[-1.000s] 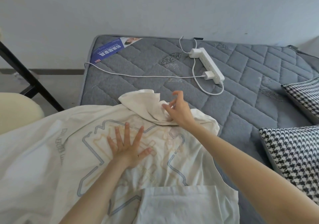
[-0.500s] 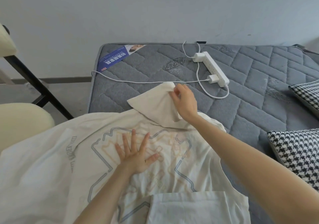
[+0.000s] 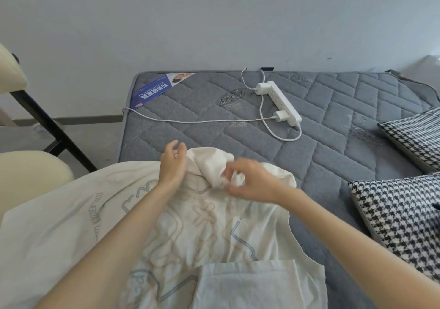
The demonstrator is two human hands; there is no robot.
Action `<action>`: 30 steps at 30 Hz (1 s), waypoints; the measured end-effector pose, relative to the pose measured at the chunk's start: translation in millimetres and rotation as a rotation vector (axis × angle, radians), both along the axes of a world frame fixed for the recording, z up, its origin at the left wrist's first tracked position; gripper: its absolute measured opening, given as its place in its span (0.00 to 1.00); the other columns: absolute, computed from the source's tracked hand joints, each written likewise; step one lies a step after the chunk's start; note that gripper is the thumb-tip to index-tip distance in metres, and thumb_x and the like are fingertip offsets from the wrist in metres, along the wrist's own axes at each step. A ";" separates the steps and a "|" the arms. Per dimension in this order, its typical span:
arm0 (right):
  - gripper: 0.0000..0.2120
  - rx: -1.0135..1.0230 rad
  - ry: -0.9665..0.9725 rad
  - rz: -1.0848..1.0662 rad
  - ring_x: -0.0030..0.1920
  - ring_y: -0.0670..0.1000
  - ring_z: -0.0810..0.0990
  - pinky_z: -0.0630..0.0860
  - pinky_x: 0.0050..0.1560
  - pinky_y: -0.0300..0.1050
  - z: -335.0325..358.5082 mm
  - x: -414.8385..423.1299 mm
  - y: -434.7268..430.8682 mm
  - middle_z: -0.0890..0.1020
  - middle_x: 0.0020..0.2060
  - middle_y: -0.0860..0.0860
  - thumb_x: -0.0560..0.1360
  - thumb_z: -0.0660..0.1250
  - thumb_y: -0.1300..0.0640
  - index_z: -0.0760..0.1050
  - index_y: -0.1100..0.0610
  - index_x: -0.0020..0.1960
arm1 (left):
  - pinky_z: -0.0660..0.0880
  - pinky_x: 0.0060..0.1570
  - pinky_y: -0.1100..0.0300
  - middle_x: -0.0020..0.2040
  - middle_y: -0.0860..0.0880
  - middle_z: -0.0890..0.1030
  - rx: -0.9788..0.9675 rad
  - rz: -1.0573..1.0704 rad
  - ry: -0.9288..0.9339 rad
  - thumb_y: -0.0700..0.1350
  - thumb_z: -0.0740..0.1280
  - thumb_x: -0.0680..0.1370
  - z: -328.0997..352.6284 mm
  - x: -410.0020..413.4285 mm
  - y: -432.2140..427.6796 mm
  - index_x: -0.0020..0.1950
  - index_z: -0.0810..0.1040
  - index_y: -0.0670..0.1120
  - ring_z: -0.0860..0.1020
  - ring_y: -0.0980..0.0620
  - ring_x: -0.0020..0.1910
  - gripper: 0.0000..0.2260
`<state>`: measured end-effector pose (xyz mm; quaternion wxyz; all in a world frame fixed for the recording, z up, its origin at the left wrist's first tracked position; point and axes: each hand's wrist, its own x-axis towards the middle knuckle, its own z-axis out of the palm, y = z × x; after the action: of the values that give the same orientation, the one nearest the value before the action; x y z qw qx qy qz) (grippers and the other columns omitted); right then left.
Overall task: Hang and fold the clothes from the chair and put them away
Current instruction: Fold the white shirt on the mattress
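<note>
Possibly the shirt fold (image 3: 212,166) at centre would slip crooked: right hand (image 3: 252,182) only pinched it, left hand (image 3: 172,163) curled beside, grip unclear.

This is a bedroom in a home. A grey quilted mattress (image 3: 333,118) lies against a plain wall (image 3: 214,23). On it are two black-and-white checked pillows (image 3: 402,216) and a white power strip (image 3: 282,102) with a charger. A cream chair (image 3: 31,173) stands beside it.
</note>
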<state>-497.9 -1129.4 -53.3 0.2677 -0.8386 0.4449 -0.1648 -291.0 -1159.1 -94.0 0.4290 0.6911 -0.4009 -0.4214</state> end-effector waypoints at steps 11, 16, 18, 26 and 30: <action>0.08 0.404 -0.003 -0.457 0.39 0.42 0.78 0.74 0.45 0.42 -72.3 -24.4 44.2 0.83 0.38 0.46 0.77 0.65 0.54 0.75 0.56 0.41 | 0.55 0.70 0.43 0.78 0.60 0.47 0.004 -0.768 -0.793 0.45 0.57 0.80 -32.4 -47.0 10.2 0.75 0.54 0.63 0.50 0.44 0.75 0.26; 0.03 0.550 -0.046 -0.512 0.42 0.46 0.79 0.73 0.37 0.34 -91.2 -29.6 50.1 0.81 0.45 0.46 0.75 0.67 0.51 0.75 0.49 0.46 | 0.59 0.62 0.50 0.78 0.51 0.40 -0.037 -0.873 -1.060 0.30 0.52 0.74 -28.4 -67.3 -6.3 0.77 0.46 0.60 0.58 0.42 0.67 0.38; 0.05 0.615 -0.094 -0.533 0.40 0.46 0.78 0.73 0.37 0.35 -94.6 -22.5 50.4 0.80 0.43 0.47 0.74 0.68 0.51 0.76 0.49 0.50 | 0.58 0.64 0.50 0.79 0.48 0.44 0.014 -0.924 -1.109 0.30 0.52 0.74 -27.9 -70.3 -13.8 0.77 0.44 0.59 0.57 0.41 0.69 0.38; 0.14 0.689 -0.144 -0.772 0.56 0.51 0.77 0.69 0.66 0.55 -103.3 5.0 46.5 0.80 0.41 0.44 0.68 0.72 0.39 0.78 0.48 0.45 | 0.66 0.52 0.54 0.58 0.44 0.69 -0.141 -0.751 -0.982 0.38 0.58 0.80 -39.1 -58.8 -21.8 0.63 0.73 0.45 0.69 0.44 0.59 0.13; 0.07 0.595 -0.136 -0.849 0.58 0.52 0.76 0.62 0.70 0.60 -103.2 14.1 49.1 0.80 0.41 0.45 0.70 0.70 0.44 0.76 0.44 0.36 | 0.69 0.52 0.53 0.53 0.47 0.73 -0.278 -0.591 -0.808 0.42 0.60 0.80 -33.3 -41.8 -15.9 0.54 0.79 0.45 0.71 0.46 0.56 0.09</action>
<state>-483.8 -1080.3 -156.5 0.4324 -0.4594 0.7548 -0.1793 -332.8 -1175.0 -127.3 0.1903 0.5927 -0.7646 -0.1669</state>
